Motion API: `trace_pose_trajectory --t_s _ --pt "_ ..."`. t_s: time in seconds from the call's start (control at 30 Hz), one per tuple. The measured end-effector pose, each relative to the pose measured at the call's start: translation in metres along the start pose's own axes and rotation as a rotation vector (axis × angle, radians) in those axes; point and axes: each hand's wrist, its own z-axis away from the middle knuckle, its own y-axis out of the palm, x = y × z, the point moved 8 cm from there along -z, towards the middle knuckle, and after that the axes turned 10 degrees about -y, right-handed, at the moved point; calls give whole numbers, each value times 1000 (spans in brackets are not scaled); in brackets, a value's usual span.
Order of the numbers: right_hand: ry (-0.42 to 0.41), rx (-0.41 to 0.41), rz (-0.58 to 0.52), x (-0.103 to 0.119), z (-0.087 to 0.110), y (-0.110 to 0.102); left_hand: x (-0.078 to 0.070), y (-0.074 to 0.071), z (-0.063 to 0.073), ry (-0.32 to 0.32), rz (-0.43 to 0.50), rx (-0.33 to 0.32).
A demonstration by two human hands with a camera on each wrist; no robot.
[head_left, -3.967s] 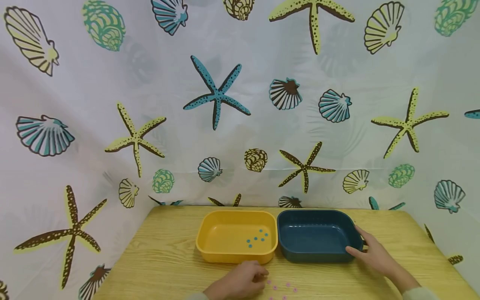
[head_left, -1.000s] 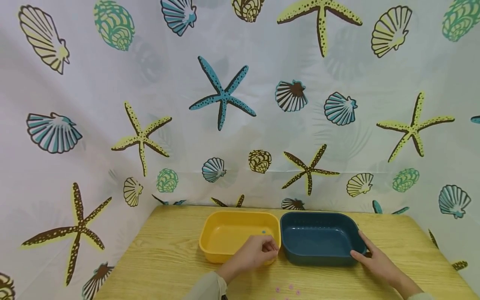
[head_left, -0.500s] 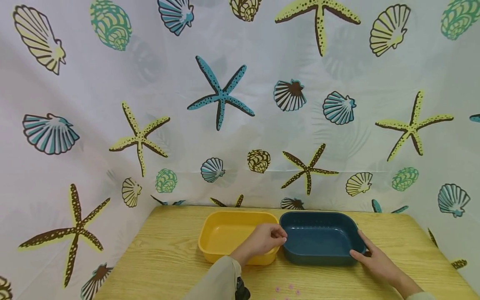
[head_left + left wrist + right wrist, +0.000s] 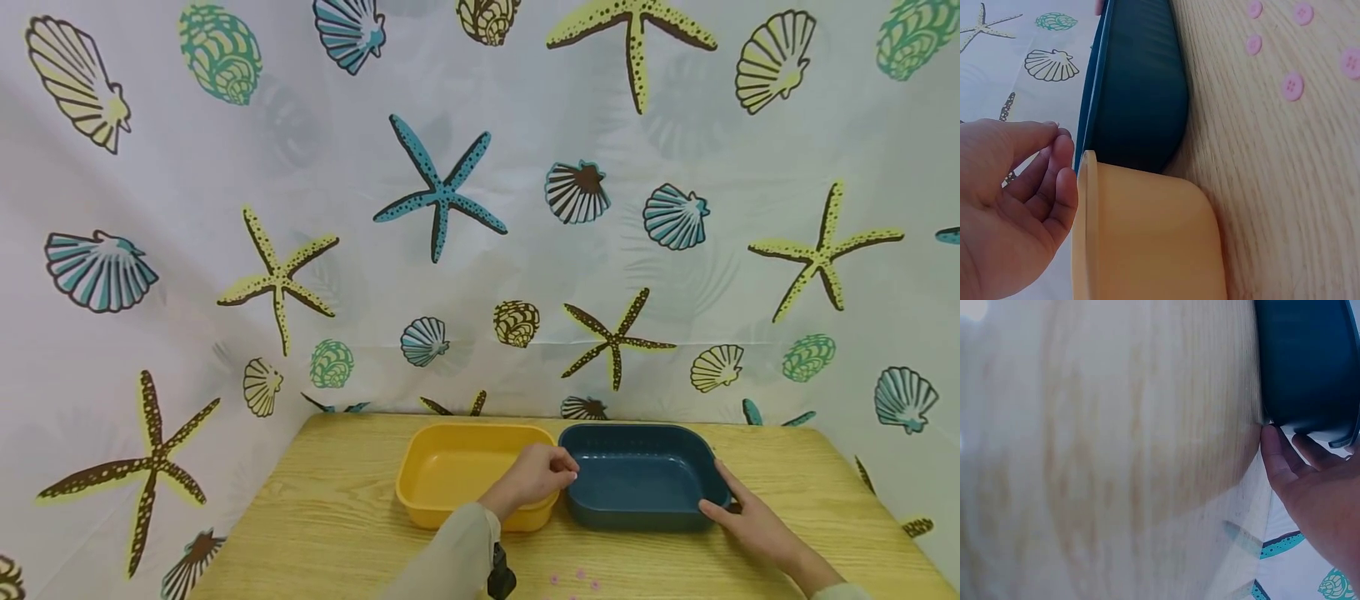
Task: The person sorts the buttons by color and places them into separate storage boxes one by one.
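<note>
A dark blue baking dish (image 4: 637, 520) stands beside a yellow baking dish (image 4: 438, 510) on the wooden table. My left hand (image 4: 531, 478) hovers above the spot where the two rims meet, thumb and fingertips pinched together. Between the tips shows a pale edge of a small pink button (image 4: 574, 475), mostly covered by the fingers. My right hand (image 4: 756, 527) holds the right end of the blue dish, thumb toward the front and fingers along the side. In the left wrist view, several loose pink buttons (image 4: 1293, 86) lie on the table. The left hand and forearm cover part of the yellow dish's inside.
A shell-and-starfish printed cloth (image 4: 480, 250) hangs behind and at both sides of the table (image 4: 322, 500). A dark wrist strap (image 4: 500, 573) sits at the left sleeve. The yellow dish's right side is close against the blue dish.
From the table in front, my left hand has risen over the yellow dish and moved right to the blue dish's rim. Blue buttons seen earlier in the yellow dish are now hidden. The right hand stays.
</note>
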Motion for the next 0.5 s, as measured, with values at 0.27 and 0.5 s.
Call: trace_pose_trajectory --t_s 0.27,0.5 --pt "-5 -15 -40 1 1 0 4 3 -8 -25 14 -29" --pt "-8 -7 -29 1 2 0 6 5 -12 -68 17 -22"
